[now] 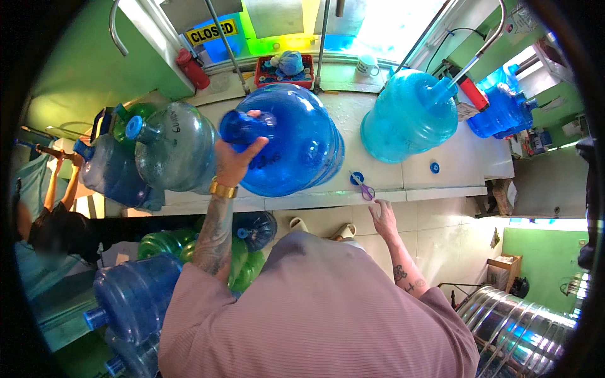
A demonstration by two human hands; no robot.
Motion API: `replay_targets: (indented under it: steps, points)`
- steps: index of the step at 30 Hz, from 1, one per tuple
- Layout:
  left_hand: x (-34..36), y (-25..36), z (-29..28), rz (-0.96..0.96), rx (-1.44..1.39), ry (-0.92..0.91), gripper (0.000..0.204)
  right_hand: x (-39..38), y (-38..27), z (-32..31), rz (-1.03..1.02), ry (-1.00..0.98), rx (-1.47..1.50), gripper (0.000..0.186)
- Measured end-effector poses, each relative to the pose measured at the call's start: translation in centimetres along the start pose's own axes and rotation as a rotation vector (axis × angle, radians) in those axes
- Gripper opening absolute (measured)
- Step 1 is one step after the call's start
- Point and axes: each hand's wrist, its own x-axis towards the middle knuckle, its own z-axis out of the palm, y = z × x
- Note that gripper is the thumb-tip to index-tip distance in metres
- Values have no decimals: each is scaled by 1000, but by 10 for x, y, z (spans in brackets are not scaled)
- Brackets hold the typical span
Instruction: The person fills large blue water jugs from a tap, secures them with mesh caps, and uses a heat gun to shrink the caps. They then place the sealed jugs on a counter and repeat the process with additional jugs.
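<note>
My left hand (234, 162) is wrapped around the neck of a large deep-blue water jug (296, 142). A fingertip shows on the neck's far side, and the thumb lies toward the jug's shoulder. The jug stands on the white counter (384, 178), its neck leaning to the left. Just off the counter's front edge, my right hand (382, 217) is empty, its fingers loosely apart. Closest to it are purple-handled scissors (367, 190), whose blades lie across a blue cap (357, 177). A second blue cap (435, 167) rests farther right, below an aqua jug (409, 120) under a thin metal pipe.
Clear jugs (179, 148) crowd the counter's left end. Along the back stand a red basket (283, 83) of caps, a white mug (367, 65) and a red flask (192, 69). More jugs (135, 293) lie low at left, near another person's arms (58, 183). A steel tank (517, 331) stands lower right.
</note>
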Motion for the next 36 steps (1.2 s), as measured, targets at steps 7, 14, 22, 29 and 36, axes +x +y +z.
replay_targets:
  steps: [7, 14, 22, 29, 36]
  points:
    - [-62, -71, -53, -387, -709, 324, 53, -47, -25, -29, 360, -65, 649, 60]
    - [-127, -186, 18, -792, -1370, 228, 71, -27, -123, -116, 33, 192, 506, 58]
    - [-146, -274, 99, -747, -1397, 130, 64, 26, -274, -169, -375, 212, 21, 69]
    - [-135, -258, 103, -713, -1372, 140, 67, 49, -304, -180, -455, 140, -23, 65]
    - [-105, -240, 46, -755, -1397, 267, 69, 48, -220, -193, -148, 66, 309, 62]
